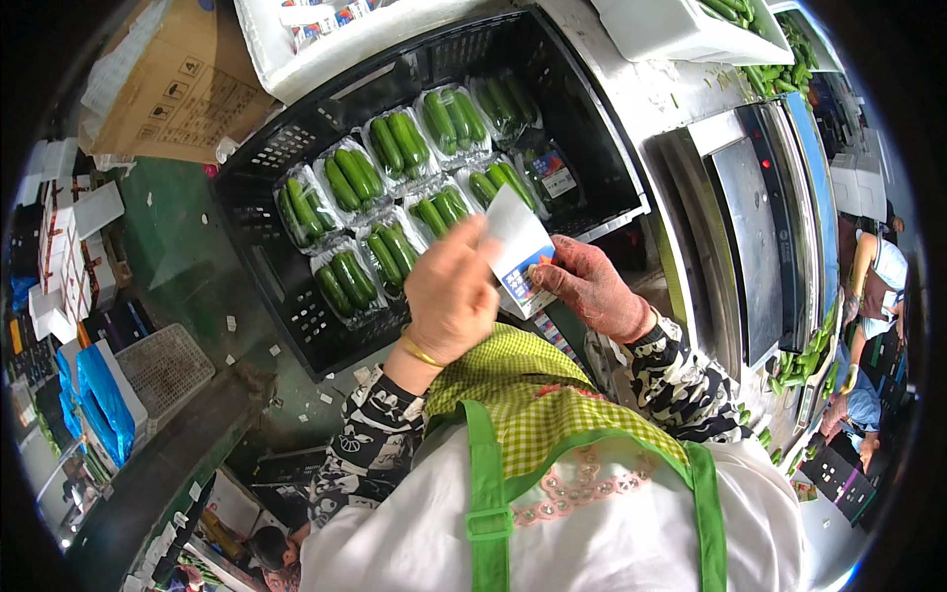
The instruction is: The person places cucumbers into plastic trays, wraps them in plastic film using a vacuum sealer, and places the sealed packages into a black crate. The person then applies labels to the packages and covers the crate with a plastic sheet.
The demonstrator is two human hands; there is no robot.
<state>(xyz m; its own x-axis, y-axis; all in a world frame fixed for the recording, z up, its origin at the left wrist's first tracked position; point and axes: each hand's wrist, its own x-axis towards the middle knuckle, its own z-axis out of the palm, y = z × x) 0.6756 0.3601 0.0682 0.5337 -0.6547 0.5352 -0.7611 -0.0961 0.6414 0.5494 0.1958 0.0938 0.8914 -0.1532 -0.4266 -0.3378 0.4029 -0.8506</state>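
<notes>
In front of me lies a black plastic crate (251,274) with several clear-wrapped packs of green cucumbers (348,177). My right hand (592,288), in a reddish glove, grips a roll or stack of printed labels (527,277) by its lower right edge. A blank white sheet (514,226), perhaps backing paper, rises from the labels. My left hand (455,296), bare and blurred, is raised just left of the sheet; whether its fingers touch the paper is unclear. One pack at the crate's right end bears a label (558,180).
Beyond the crate stands a white foam box (274,66) holding printed labels. A cardboard box (185,89) is at the upper left. To the right are a wrapping machine (762,229), a foam box of cucumbers (688,37) and loose cucumbers (803,362). Co-workers (880,274) are at the far right.
</notes>
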